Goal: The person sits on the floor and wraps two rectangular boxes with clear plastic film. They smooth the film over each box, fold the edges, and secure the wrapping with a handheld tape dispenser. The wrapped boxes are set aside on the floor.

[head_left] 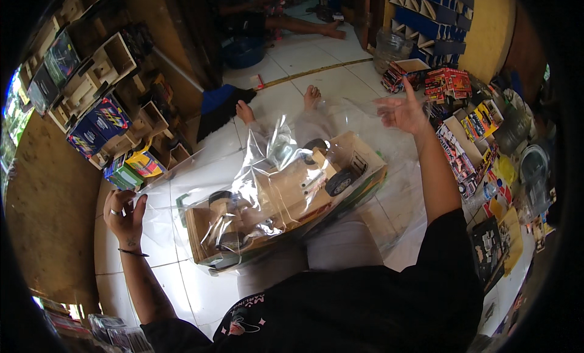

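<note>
A wooden toy truck (pixel 286 192) with black wheels lies on my lap on its cardboard box base, inside a large clear plastic bag (pixel 267 152). My left hand (pixel 125 216) pinches the bag's left edge, held out to the side. My right hand (pixel 401 112) is raised at the upper right, pinching the bag's far right edge, so the plastic is stretched wide between both hands. My bare feet (pixel 277 106) show on the white tiled floor beyond the truck.
Wooden toy trucks and colourful boxes (pixel 100 125) are stacked along the left wall. More boxed toys (pixel 462 134) and printed sheets lie at the right. A clear jar (pixel 391 47) stands near blue shelving. Another person's legs (pixel 304 25) rest on the floor at the back.
</note>
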`<state>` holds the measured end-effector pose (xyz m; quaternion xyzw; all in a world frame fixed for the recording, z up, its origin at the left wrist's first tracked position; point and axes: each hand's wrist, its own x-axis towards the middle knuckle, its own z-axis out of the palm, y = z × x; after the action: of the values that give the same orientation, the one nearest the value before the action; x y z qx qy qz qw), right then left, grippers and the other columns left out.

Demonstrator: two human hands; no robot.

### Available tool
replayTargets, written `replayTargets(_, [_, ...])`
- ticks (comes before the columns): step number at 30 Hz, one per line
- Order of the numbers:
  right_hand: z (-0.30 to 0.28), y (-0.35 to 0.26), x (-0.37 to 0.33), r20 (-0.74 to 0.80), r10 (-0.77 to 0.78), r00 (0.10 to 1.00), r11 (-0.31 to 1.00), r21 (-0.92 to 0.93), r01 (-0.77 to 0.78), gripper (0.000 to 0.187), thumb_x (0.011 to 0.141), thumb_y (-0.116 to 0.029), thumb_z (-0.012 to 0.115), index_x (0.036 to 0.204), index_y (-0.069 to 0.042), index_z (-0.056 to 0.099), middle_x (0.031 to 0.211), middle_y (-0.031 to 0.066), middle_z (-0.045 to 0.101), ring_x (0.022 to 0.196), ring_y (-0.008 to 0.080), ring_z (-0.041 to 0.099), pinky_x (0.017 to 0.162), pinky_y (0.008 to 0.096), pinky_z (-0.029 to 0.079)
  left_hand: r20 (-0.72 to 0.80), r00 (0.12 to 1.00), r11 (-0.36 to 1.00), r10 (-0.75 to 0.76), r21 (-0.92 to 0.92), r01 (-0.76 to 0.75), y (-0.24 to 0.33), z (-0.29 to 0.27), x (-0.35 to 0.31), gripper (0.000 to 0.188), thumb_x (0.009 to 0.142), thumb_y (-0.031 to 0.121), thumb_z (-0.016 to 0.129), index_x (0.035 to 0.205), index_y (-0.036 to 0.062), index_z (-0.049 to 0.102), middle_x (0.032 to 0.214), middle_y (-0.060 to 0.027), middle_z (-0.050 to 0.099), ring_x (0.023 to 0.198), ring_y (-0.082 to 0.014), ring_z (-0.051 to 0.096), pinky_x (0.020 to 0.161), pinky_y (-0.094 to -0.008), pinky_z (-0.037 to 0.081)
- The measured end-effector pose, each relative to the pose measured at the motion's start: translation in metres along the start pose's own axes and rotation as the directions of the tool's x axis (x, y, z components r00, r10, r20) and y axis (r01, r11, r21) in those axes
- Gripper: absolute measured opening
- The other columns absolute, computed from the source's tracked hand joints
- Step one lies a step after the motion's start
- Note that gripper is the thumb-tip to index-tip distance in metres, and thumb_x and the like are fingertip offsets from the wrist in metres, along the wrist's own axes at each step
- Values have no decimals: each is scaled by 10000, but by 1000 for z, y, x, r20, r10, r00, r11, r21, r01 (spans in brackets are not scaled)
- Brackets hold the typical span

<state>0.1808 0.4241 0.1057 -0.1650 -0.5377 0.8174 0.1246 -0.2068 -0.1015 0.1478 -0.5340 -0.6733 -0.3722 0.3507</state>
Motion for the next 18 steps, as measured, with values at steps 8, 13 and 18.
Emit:
replayTargets(8, [-2,-48,-19,-348,-440,828,896,-113,428,895,830,-764,369,1209,24,555,1007,202,671,825,245,687,657,356,560,-23,999,998,-42,-39,41,-3,-1,-8,229,714,3,775,780,28,558,680,-31,494,551,-103,404,475,-236,298])
replayTargets(13, [13,-44,-54,-90,15,996,949,-312,-42,883,813,-787,362,1048,19,636,963,204,685,823,247,696,674,344,561,-28,999,998,-40,-41,39,-6,0,-11,227,717,7,774,784,27,558,671,-31,495,546,-104,406,476,-240,301])
replayTargets(18, [20,-50,-15,-273,-181,945,968,-220,122,744,835,-721,449,953,-20,668,784,103,693,661,178,676,625,281,548,-21,1000,1000,-10,-18,10,-1,-1,-7,236,705,22,784,799,31,567,686,-30,517,547,-107,419,479,-240,314])
